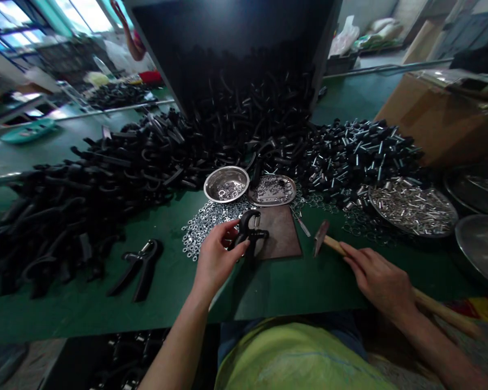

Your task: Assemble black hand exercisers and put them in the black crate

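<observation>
My left hand [219, 254] is closed around a black hand grip with a metal spring [252, 234], held over the left edge of a flat brown plate [282, 233]. In my right hand [380, 279] is the wooden handle of a hammer [320, 238], its head just right of the plate. Another black spring grip [140, 266] lies on the green table to the left. Small metal rings or nuts [201, 225] are spread behind my left hand. Behind the plate stand a round metal bowl [226, 184] and an oval metal tray [272, 190] with small parts.
Black handles [138, 157] are heaped at the left and back, before a large dark bin [236, 49]. Black parts with metal pins [358, 151], a bowl of metal pins [412, 206] and a cardboard box [439, 116] are at the right. A person's arm [130, 35] shows behind.
</observation>
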The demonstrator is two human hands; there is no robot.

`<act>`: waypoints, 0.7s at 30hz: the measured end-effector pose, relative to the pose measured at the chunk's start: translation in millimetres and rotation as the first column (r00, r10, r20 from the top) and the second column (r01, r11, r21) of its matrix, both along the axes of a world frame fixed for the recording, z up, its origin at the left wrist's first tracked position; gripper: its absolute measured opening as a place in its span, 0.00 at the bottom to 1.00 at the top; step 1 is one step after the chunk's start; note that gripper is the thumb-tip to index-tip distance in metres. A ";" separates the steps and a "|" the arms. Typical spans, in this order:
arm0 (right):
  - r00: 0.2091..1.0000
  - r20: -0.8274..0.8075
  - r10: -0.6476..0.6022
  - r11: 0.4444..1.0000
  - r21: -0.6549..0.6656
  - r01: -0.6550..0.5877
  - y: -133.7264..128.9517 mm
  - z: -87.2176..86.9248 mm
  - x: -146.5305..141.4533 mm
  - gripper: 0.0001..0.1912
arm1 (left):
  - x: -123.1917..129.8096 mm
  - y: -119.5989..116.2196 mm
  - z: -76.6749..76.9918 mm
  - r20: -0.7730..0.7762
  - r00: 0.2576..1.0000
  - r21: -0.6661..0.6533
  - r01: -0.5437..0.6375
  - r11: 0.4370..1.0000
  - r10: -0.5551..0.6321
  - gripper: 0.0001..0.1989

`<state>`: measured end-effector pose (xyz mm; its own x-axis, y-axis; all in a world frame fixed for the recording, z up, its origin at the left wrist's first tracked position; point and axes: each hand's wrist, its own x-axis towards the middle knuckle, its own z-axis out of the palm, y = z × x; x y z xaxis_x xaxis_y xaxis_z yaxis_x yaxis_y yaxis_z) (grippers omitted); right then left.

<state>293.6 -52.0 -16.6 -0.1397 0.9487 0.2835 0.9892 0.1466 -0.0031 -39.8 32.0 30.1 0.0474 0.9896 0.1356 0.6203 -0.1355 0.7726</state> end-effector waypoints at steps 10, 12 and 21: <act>0.887 0.088 0.454 0.889 -0.111 -0.444 102.6 8.9 -32.3 0.15 | 37.4 -13.5 -37.9 -0.505 0.831 0.145 0.346 0.927 -0.232 0.28; 0.830 0.121 0.545 0.835 -0.173 -0.523 122.9 6.2 -37.1 0.12 | 29.6 -10.8 -42.0 -0.529 0.830 0.167 0.303 0.938 -0.173 0.33; 0.675 -0.573 0.464 0.840 0.044 -0.540 140.9 -1.8 -42.4 0.09 | 33.3 -2.6 -35.8 -0.623 0.779 0.106 0.178 0.978 -0.075 0.24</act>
<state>251.2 88.9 -18.3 -0.4648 0.8116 0.3540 0.5873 0.5818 -0.5626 -6.4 29.5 -5.6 0.2948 0.9384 0.1803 0.9235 -0.3283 0.1985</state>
